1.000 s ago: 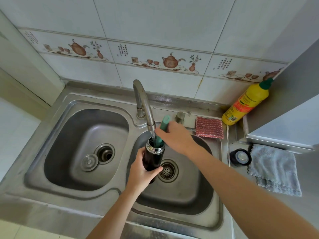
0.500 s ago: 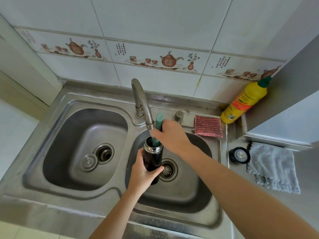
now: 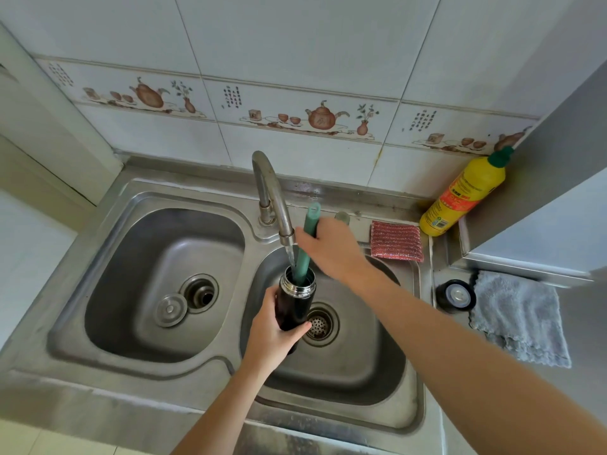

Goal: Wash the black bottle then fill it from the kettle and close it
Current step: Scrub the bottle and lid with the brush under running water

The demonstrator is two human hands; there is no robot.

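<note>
Over the right basin of the sink, the left hand grips the black bottle under the running tap. The right hand holds a green brush that dips into the bottle's mouth.

The yellow bottle at the right of the frame carries a red-orange label with print too small to read. The wall tile border shows columns of small dark characters, equally illegible.
</note>
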